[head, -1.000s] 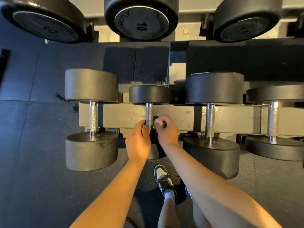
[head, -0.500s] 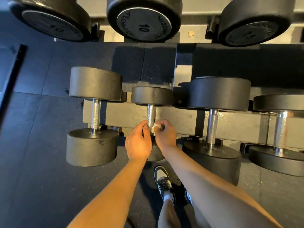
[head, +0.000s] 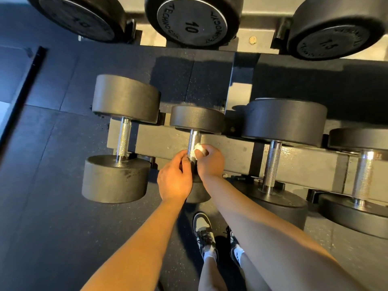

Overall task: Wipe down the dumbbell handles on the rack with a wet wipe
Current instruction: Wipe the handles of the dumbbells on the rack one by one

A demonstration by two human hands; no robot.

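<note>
R hand (head: 210, 162) pinches a small bunched white wet wipe (head: 198, 148) w/ curled fingers & thumb, pressing it to the right side of the small dumbbell's handle (head: 192, 139), about halfway along the knurled steel. L hand (head: 174, 181) sits just left of the same handle, at its near end; fingers curled in, tips against the metal, but can't tell if they actually close round it. Both forearms reach in from the bottom edge, and the hands nearly touch each other across the bar. The small dumbbell lies on the lower rack rail (head: 163, 143), 2nd from left in the row: far head (head: 197, 118) in plain sight, near head (head: 198, 195) mostly hidden under the hands. Just left of it, a bigger dumbbell (head: 123, 97) w/ a bare chrome handle. To the right, a large dumbbell (head: 283, 120), knurled handle uncovered, and at the far right edge another one (head: 364, 175), partly cut off by the frame. Upper tier: three dumbbell heads face the camera, the middle one marked 10 (head: 191, 19), the right one marked 7.5 (head: 331, 43), the left one (head: 79, 17) w/ marking too blurred to read. Dark speckled rubber floor (head: 52, 206) below the rack. A black & white sneaker (head: 202, 229) w/ white sock shows btwn the arms, a 2nd shoe just beside it mostly hidden by the R forearm.
</note>
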